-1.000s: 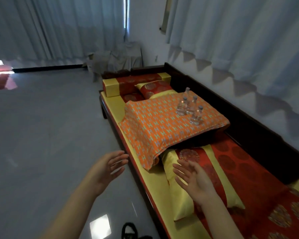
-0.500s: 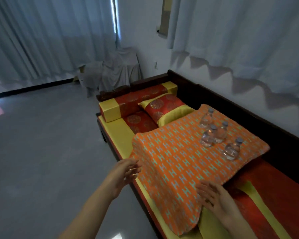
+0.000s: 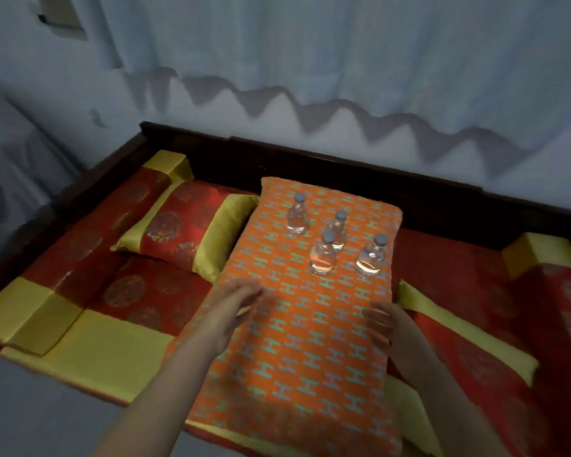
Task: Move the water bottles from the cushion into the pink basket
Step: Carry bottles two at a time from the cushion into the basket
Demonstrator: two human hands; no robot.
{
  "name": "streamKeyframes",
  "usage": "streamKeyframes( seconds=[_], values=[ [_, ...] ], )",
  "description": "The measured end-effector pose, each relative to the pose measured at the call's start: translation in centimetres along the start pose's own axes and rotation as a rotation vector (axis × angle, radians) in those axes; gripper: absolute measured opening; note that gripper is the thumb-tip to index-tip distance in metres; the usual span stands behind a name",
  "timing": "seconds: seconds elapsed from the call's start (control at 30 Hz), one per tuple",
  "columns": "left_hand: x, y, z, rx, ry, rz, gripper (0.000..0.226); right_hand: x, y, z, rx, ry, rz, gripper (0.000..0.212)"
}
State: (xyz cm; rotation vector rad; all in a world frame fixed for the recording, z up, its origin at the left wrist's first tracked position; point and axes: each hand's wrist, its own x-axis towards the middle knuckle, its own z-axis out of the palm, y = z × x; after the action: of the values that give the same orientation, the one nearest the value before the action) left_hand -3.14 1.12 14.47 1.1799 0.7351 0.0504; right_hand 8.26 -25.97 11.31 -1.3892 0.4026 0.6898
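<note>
On the cushion (image 3: 297, 341): four water bottles (image 3: 323, 255) upright at its far end
Hands: my left hand (image 3: 234, 308) and right hand (image 3: 391, 328) loose, empty, at its side edges
Pink basket: out of sight
Risk: pressing the soft cushion could topple them

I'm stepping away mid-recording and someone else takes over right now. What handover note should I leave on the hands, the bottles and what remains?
Left hand: open, holds nothing, over the near left part of the orange cushion.
Right hand: open, holds nothing, at the cushion's right edge.
Four water bottles stand upright on the cushion's far half.
Done: nothing; no bottle is picked up yet.
Left: all four bottles go into the pink basket, which is out of view.
</note>
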Motion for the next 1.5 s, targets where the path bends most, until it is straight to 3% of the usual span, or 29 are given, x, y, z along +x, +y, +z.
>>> streamKeyframes(
  seconds=[0.17,0.3,0.47,0.6,0.77,0.97,1.1,1.23,1.5],
  values=[
    [9.6,1.6,5.7,0.046,-0.157,0.044,0.020,5.9,-3.3,-0.5,0.067,0.133,-0.102,0.020],
    [16.2,0.1,9.4,0.103,-0.167,0.115,0.033,11.5,-4.0,-1.3,0.018,0.233,-0.132,0.030],
    [22.3,-2.9,11.7,0.396,-0.233,0.192,0.075,17.6,-4.5,-1.7,-0.116,0.374,-0.196,0.067],
    [25.4,-5.2,11.9,0.501,-0.333,0.207,0.104,21.0,-4.5,-1.5,-0.164,0.345,-0.272,0.077],
    [28.2,-5.9,13.2,0.587,-0.458,0.240,0.096,24.3,-3.9,-2.1,-0.273,0.307,-0.336,0.065],
    [29.1,-6.0,13.7,0.673,-0.417,0.292,0.073,24.7,-3.5,-2.6,-0.316,0.368,-0.361,0.063],
    [28.7,-5.5,12.7,0.697,-0.384,0.292,0.075,23.7,-3.6,-2.8,-0.280,0.356,-0.354,0.053],
    [26.6,-4.8,11.5,0.717,-0.394,0.314,0.076,20.0,-3.7,-2.7,-0.183,0.335,-0.358,0.042],
    [19.9,-2.8,8.7,0.614,-0.472,0.320,0.070,10.2,-2.7,-2.8,-0.191,0.341,-0.533,0.044]
  ],
)
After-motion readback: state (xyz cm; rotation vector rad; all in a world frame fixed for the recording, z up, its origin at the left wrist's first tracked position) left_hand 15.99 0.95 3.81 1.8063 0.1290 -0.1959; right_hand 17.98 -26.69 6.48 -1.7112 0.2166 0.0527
